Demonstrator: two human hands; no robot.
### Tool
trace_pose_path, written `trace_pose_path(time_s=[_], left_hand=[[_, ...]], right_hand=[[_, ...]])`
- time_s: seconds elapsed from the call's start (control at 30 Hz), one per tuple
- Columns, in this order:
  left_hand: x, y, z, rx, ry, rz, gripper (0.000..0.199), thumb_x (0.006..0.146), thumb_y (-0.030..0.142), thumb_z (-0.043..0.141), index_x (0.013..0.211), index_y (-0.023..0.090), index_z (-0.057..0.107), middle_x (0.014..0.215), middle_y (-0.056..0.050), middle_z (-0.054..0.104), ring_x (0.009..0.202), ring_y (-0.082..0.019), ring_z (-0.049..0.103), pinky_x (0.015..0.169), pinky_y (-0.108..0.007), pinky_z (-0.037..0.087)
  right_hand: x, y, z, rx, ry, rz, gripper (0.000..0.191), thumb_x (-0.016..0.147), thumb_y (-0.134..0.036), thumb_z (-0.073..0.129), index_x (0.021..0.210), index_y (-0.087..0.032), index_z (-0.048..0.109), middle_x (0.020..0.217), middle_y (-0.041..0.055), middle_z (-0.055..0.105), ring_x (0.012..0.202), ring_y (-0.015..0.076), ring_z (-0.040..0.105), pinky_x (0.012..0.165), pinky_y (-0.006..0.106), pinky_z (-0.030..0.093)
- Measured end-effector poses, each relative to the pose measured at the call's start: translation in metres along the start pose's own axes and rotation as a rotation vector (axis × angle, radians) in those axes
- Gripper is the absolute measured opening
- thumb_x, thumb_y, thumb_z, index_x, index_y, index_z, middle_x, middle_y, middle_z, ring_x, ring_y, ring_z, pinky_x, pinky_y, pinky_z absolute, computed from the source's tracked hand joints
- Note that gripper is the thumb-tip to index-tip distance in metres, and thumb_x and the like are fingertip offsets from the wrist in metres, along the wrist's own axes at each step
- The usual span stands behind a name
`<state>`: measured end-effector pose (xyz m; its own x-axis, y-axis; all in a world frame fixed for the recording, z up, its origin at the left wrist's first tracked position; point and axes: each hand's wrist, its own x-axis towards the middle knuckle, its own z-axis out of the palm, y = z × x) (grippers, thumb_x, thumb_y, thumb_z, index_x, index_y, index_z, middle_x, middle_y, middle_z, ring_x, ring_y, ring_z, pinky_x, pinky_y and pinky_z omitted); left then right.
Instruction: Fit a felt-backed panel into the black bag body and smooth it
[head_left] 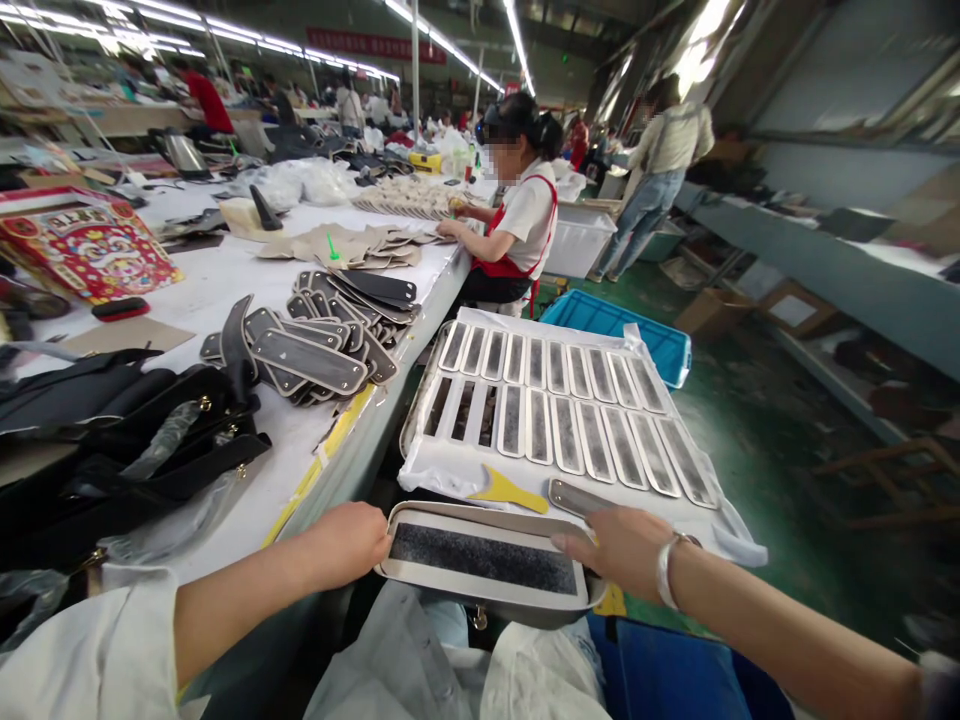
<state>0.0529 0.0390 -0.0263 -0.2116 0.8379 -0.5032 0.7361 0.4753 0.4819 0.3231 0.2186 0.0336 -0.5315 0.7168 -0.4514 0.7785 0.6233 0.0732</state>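
head view:
left grip [352,545]: closed on the left end of the pale-rimmed case [484,562]
right grip [630,550]: clamped on its right end
pale-rimmed case: above the lap, dark speckled panel facing up
white board [450,474]: just beyond, bearing rows of dark-centred strips [568,434] and a yellow tool [510,490]
desk [232,285]: at left, carrying heaped grey straps [309,360]
person [525,225]: seated beside the desk
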Motion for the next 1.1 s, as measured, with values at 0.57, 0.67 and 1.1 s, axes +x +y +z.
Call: trace_pose_path(time_s=[0.57,0.67,1.1], left_hand=[[0.003,-0.021,0.018,-0.288,-0.106,-0.030,0.039,0.076,0.043,0.032,0.058,0.016,0.052,0.053,-0.003,0.058,0.053,-0.016,0.059,0.052,-0.025,0.046],[0.002,-0.015,0.020,-0.165,-0.024,-0.006,0.038,0.079,0.039,0.030,0.055,0.017,0.049,0.057,-0.006,0.059,0.060,-0.020,0.060,0.060,-0.030,0.046],[-0.013,-0.028,0.035,-1.072,-0.277,-0.219,0.064,0.072,0.078,0.032,0.084,0.018,0.051,0.070,-0.003,0.062,0.067,-0.018,0.061,0.065,-0.030,0.049]], right_hand=[[0.020,-0.125,0.051,0.023,0.060,-0.737,0.057,0.078,-0.037,0.059,0.131,-0.029,0.040,0.103,0.0115,0.058,0.078,0.0250,0.063,0.062,0.036,0.051],[0.013,-0.129,0.055,-0.021,0.080,-0.714,0.055,0.082,-0.034,0.054,0.134,-0.027,0.037,0.102,0.0141,0.058,0.074,0.0260,0.063,0.059,0.038,0.052],[0.006,-0.131,0.053,-0.053,0.109,-0.777,0.057,0.081,-0.024,0.052,0.135,-0.013,0.035,0.094,0.0194,0.059,0.077,0.0288,0.064,0.059,0.038,0.052]])
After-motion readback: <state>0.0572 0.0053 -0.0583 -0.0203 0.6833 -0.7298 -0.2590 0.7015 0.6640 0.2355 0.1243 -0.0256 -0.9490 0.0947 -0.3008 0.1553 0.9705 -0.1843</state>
